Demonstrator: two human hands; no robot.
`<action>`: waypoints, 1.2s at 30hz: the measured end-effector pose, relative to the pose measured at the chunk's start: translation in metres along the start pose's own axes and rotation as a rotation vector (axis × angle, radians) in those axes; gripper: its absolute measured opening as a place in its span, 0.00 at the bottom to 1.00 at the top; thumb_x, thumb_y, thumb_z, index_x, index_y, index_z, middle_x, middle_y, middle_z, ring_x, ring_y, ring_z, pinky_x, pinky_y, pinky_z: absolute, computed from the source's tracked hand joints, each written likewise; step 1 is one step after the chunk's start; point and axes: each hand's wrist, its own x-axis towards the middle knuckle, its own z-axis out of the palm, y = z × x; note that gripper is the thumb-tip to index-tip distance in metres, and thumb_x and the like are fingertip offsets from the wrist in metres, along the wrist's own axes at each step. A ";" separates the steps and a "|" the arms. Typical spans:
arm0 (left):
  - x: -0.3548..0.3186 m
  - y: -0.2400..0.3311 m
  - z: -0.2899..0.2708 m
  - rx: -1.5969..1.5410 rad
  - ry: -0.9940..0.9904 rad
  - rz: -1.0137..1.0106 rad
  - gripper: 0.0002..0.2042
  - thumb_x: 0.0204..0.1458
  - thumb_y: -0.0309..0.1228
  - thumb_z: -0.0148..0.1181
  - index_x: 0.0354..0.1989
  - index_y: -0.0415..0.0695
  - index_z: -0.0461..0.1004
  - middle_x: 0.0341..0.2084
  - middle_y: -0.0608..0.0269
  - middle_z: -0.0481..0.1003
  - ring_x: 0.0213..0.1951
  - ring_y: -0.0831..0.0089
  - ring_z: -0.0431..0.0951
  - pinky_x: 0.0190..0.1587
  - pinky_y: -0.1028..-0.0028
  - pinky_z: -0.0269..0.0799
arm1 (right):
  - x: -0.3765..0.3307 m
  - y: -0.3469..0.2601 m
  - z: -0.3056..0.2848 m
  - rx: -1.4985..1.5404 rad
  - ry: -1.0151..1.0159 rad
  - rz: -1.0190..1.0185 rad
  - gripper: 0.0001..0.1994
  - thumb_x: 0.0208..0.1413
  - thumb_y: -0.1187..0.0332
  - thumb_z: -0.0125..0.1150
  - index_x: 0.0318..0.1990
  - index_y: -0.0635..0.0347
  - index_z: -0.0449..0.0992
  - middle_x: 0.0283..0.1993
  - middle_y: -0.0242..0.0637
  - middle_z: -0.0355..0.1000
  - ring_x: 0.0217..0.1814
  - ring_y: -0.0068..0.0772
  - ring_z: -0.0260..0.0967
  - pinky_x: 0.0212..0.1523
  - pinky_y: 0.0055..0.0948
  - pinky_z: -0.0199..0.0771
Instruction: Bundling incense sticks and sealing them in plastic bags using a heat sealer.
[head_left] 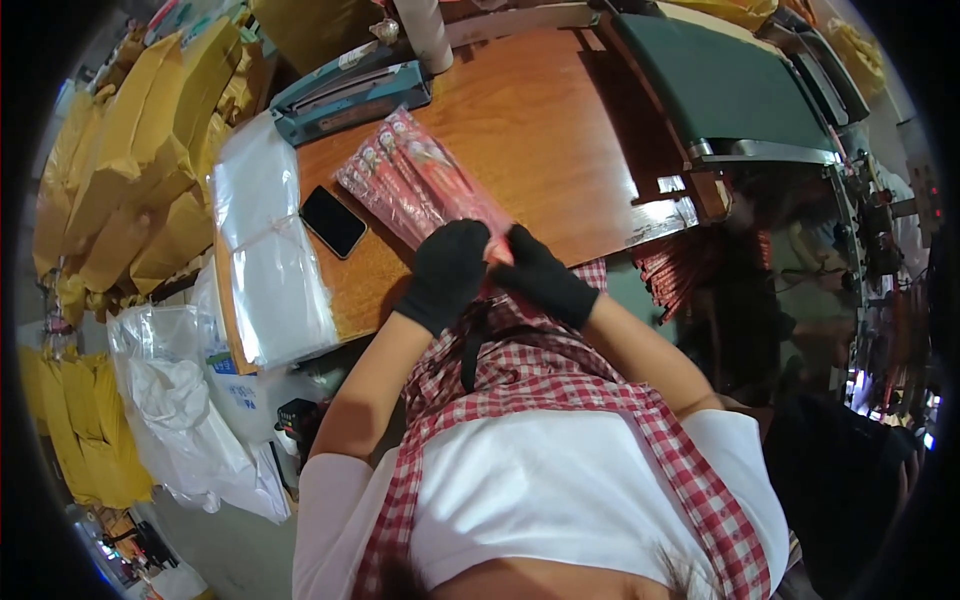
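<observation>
Pink packet: the clear-wrapped bundle of red and pink sticks (425,180) lies slantwise on the brown table (540,110), its far end toward the upper left, its near end in the hands at the centre of the frame.
Near end: handling it well calls for gathering the film evenly between the fingertips, so that it neither bunches nor tears.
Sticks: they should lie parallel, with the far end resting flat on the table so that the bundle does not twist.
Pressure: light and matched from both sides seems best, since the thin sticks could bend or the slick film slip.
Left black glove: the left hand (445,272) is closed on the packet's near end, knuckles upward, fingers curled inward.
Right black glove: the right hand (545,280) grips the same end from the other side, back of the hand up; an orange-red bit shows between the two hands. Which fingertips pinch film and which pinch sticks cannot be told.
Forearms: both rise from the lower half of the frame, elbows out, and converge at the centre, just above the checked apron (540,375).
</observation>
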 end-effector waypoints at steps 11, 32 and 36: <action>-0.087 0.029 0.009 -0.098 -0.083 -0.591 0.18 0.48 0.35 0.64 0.45 0.42 0.69 0.34 0.48 0.73 0.39 0.44 0.73 0.40 0.56 0.69 | 0.033 0.045 -0.023 -0.522 0.463 -0.332 0.19 0.47 0.69 0.64 0.48 0.59 0.71 0.46 0.50 0.71 0.46 0.53 0.73 0.44 0.41 0.74; 0.121 0.028 -0.241 0.150 0.332 0.026 0.08 0.46 0.17 0.49 0.35 0.40 0.68 0.28 0.56 0.69 0.32 0.58 0.72 0.38 0.70 0.69 | 0.040 -0.245 -0.085 -0.961 0.734 -1.118 0.14 0.45 0.72 0.65 0.41 0.58 0.74 0.28 0.41 0.74 0.30 0.46 0.74 0.31 0.38 0.73; 0.134 0.006 -0.217 -0.159 0.252 0.008 0.08 0.44 0.16 0.49 0.34 0.39 0.66 0.27 0.56 0.68 0.31 0.64 0.71 0.38 0.71 0.69 | 0.059 -0.252 -0.079 -0.734 0.418 -0.854 0.14 0.49 0.70 0.63 0.45 0.59 0.73 0.31 0.46 0.75 0.35 0.48 0.75 0.36 0.40 0.74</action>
